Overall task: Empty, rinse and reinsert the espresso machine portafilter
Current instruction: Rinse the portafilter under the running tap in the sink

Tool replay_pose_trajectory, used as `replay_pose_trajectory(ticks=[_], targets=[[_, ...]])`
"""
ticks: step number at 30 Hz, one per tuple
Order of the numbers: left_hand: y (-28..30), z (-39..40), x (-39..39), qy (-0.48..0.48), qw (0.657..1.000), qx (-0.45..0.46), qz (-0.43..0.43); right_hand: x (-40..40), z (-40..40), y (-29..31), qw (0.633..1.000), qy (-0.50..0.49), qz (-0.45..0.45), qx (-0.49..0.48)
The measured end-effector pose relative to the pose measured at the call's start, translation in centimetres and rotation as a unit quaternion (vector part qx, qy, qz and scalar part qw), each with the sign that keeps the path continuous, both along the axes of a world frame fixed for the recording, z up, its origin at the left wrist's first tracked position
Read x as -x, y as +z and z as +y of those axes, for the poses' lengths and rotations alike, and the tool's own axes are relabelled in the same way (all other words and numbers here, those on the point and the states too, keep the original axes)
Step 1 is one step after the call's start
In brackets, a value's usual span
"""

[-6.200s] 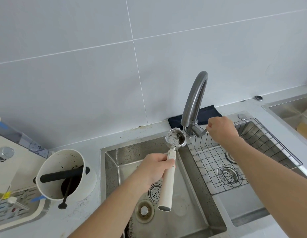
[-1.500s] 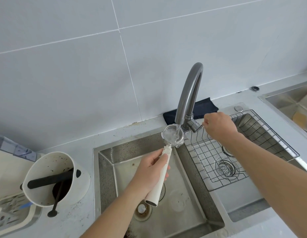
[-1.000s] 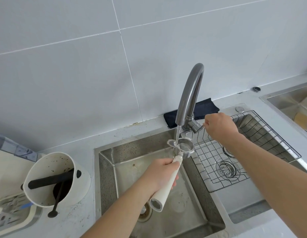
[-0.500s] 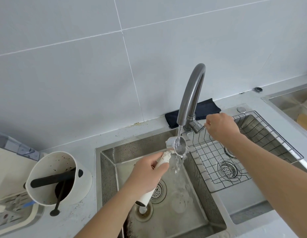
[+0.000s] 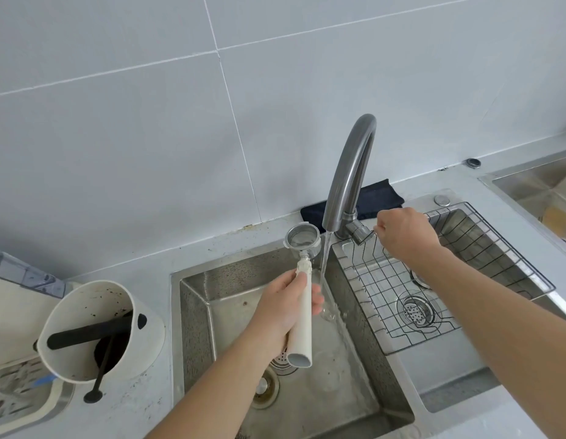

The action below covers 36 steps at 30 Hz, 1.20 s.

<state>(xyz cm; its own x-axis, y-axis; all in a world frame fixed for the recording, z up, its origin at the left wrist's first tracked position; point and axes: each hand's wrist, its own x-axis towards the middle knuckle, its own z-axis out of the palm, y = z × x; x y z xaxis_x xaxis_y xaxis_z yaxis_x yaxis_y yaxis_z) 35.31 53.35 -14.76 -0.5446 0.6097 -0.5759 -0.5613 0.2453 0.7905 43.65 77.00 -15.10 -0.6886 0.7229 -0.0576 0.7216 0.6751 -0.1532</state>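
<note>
Gripping the portafilter [image 5: 302,248] handle, the left hand [image 5: 283,315] holds it beside running water; right hand [image 5: 403,234] clasps the tap lever.

The portafilter [image 5: 302,245] has turned upright (basket up), left of the stream [image 5: 324,258].

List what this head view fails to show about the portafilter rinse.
- Faucet lever: covered by the right hand, so its setting is unreadable.
- Portafilter basket: too small and glary to tell whether grounds remain.
- Espresso machine: cut off by the left edge; its group head is out of frame.
- Left hand palm: faces away.
</note>
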Motion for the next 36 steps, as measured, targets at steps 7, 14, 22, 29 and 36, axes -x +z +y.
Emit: replay_pose_trajectory(ticks=[7, 14, 22, 29, 36], targets=[[-0.9, 3.7, 0.8, 0.068, 0.989, -0.006, -0.135, 0.0, 0.1, -0.2, 1.0, -0.004, 0.014, 0.006], [-0.7, 6.1, 1.2, 0.107, 0.971, -0.03, -0.212, -0.1, 0.3, -0.4, 1.0, -0.01, 0.023, 0.004], [-1.8, 7.6, 1.9, 0.114, 0.946, -0.043, -0.299, -0.2, 0.5, -0.5, 1.0, -0.01, 0.023, 0.004], [-1.1, 5.8, 1.4, 0.031, 0.938, -0.073, -0.339, -0.3, 0.5, -0.5, 1.0, -0.003, 0.021, 0.0], [-0.7, 2.7, 1.2, -0.032, 0.927, -0.073, -0.366, -0.4, 0.5, -0.6, 1.0, 0.004, 0.029, -0.003]])
